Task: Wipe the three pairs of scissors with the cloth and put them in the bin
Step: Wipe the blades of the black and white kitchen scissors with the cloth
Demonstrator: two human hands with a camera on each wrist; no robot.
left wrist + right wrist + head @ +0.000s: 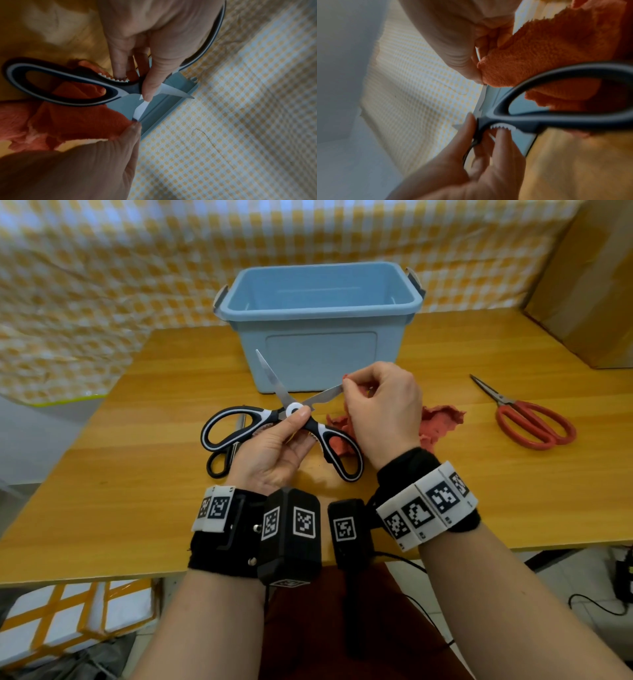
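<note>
My left hand (284,440) grips the black-and-white kitchen scissors (239,424) at the pivot, just above the table, with the blades spread wide. My right hand (380,402) pinches a fold of the red cloth (442,419) around the tip of the right blade; the rest of the cloth trails onto the table. In the left wrist view the thumb (150,83) lies on the pivot and the cloth (82,121) covers the blade end. Red-handled scissors (527,422) lie at the right. Black scissors (219,463) lie partly hidden under my left hand. The blue bin (322,314) stands behind.
The wooden table (137,508) has a front edge close to my wrists. A cardboard box (589,285) stands at the back right corner. A yellow checked sheet (102,268) hangs behind the bin and drapes off the left side.
</note>
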